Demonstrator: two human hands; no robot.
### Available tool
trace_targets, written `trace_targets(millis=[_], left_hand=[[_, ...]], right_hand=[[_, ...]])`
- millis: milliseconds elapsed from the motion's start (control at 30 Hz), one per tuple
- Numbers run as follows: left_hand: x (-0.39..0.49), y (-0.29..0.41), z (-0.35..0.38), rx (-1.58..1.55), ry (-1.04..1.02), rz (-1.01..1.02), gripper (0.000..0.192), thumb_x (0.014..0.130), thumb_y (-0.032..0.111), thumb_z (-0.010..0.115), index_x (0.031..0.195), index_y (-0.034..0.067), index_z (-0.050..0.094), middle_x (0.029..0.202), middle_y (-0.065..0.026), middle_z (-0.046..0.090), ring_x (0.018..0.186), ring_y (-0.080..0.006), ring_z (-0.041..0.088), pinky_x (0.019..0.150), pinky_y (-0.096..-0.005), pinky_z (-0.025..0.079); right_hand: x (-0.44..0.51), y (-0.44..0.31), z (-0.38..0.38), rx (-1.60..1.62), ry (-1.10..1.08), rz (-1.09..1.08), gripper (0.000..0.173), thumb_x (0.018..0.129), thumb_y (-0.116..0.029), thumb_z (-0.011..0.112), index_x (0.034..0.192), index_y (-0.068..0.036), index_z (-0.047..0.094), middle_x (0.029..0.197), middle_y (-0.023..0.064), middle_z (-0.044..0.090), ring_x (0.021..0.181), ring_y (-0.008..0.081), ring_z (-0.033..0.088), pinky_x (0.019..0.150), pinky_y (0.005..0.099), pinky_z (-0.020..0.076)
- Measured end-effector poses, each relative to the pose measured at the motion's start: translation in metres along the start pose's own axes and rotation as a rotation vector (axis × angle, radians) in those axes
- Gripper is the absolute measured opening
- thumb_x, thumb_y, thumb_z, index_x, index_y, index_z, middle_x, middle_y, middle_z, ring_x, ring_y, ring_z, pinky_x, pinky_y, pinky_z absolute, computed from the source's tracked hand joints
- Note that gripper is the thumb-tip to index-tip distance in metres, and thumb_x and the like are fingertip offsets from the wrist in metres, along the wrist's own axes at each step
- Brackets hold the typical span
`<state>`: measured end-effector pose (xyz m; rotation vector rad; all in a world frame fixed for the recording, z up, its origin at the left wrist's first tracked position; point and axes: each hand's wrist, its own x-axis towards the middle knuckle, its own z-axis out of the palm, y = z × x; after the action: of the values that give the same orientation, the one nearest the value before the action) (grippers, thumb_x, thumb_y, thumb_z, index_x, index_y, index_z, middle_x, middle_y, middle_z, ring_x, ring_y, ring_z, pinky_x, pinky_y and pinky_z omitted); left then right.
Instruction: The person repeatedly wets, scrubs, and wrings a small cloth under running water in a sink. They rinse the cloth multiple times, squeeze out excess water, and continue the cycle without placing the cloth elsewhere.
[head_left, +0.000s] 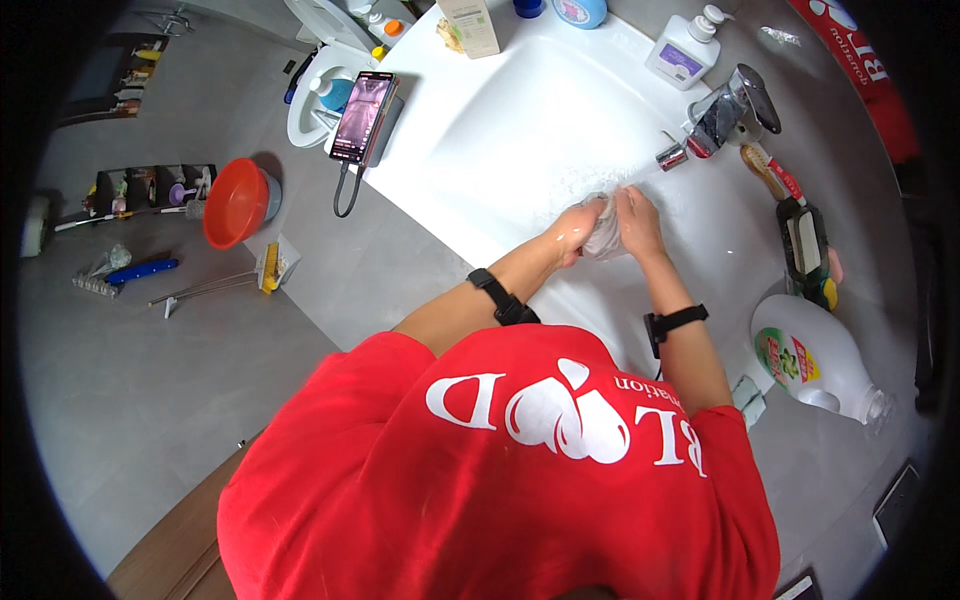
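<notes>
Over the white washbasin (510, 127), my left hand (576, 231) and my right hand (637, 221) hold a wet, bunched-up pale cloth (604, 238) between them. Fingers hide parts of the cloth, so its full shape does not show. Water runs from the chrome faucet (720, 120) towards the cloth and splashes onto the basin beyond it. Both hands look wet, and each wrist bears a black strap.
A phone (364, 120) with a cable stands at the basin's left edge. A pump bottle (686, 51) is behind the faucet. Along the right rim lie a wooden brush (763, 171), a soap dish (806, 244) and a large white detergent bottle (814, 356). A red basin (236, 204) is far left.
</notes>
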<state>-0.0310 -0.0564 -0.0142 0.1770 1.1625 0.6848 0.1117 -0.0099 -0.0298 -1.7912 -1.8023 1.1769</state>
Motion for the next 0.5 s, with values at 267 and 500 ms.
trace_targets(millis=[267, 500], left_hand=[[-0.016, 0.030, -0.036, 0.510, 0.455, 0.116, 0.066, 0.089, 0.046, 0.048, 0.144, 0.017, 0.027, 0.135, -0.0148, 0.037, 0.118, -0.0327, 0.044, 0.094, -0.0455, 0.042], [0.014, 0.023, -0.022, 0.199, 0.189, 0.019, 0.066, 0.091, 0.046, 0.049, 0.146, 0.020, 0.024, 0.151, -0.0121, 0.017, 0.128, -0.0331, 0.037, 0.098, -0.0455, 0.040]], right_hand=[[-0.014, 0.049, 0.014, -0.508, 0.352, 0.306, 0.058, 0.080, -0.041, 0.064, 0.128, -0.013, 0.048, 0.123, 0.0230, 0.049, 0.109, 0.0401, 0.051, 0.091, 0.0478, 0.0415], [-0.031, 0.040, 0.047, -0.387, 0.280, 0.037, 0.060, 0.075, -0.026, 0.065, 0.130, -0.013, 0.047, 0.119, 0.0214, 0.047, 0.111, 0.0386, 0.046, 0.093, 0.0470, 0.0406]])
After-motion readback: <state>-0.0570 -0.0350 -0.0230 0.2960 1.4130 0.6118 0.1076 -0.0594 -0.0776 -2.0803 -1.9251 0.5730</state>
